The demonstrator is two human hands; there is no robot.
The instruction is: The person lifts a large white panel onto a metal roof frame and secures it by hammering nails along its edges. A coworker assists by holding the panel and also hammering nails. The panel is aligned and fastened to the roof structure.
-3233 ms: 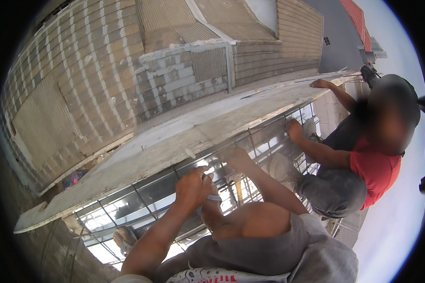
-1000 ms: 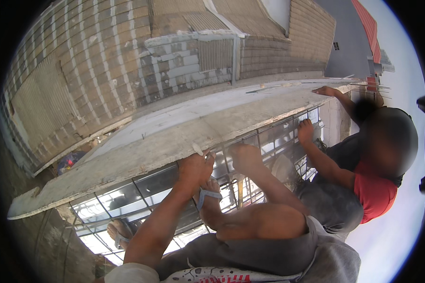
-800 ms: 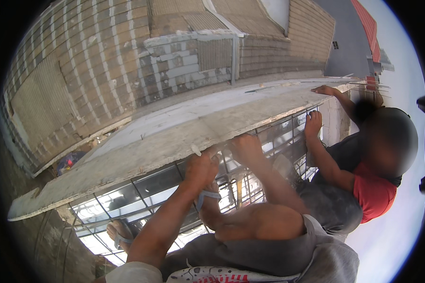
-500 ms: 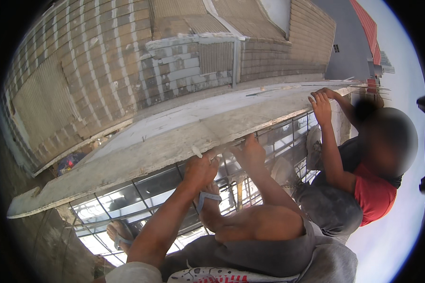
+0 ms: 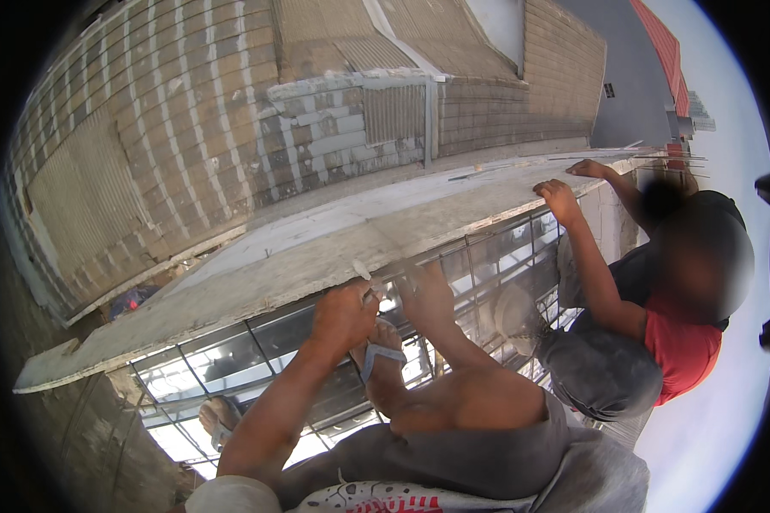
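1. Currently, the left hand [image 5: 344, 318] is at the near edge of the concrete ledge [image 5: 299, 272], its fingers curled inward; whether they are closed around something small, I cannot tell.
2. The right hand [image 5: 429, 299] is just beside it, a little further right along the same edge; it is blurred, so I cannot tell whether its fingers are apart, together or clamped on anything.
3. Below both hands, the mesh of dark bars [image 5: 261, 348] runs along the near side of the ledge, crossing a long gap. Bright light and dark surfaces show through its openings.
4. A pale lump [image 5: 361, 270] sits on the ledge's edge, just above the left hand.
5. One foot, in a sandal with a grey-blue strap [image 5: 382, 357], is right below the left hand; the other foot [image 5: 216, 417] is further left, over the mesh.
6. To the right, a co-worker in a red shirt [image 5: 684, 342] crouches, with one hand [image 5: 560, 201] on the ledge's edge and the other [image 5: 589, 168] further along it.
7. Past the ledge's left part, a dark bundle with spots of colour [image 5: 131, 301] lies in a narrow recess; its contents are too small to make out.
8. Beyond stands a tiled roof [image 5: 171, 111] with pale streaks.
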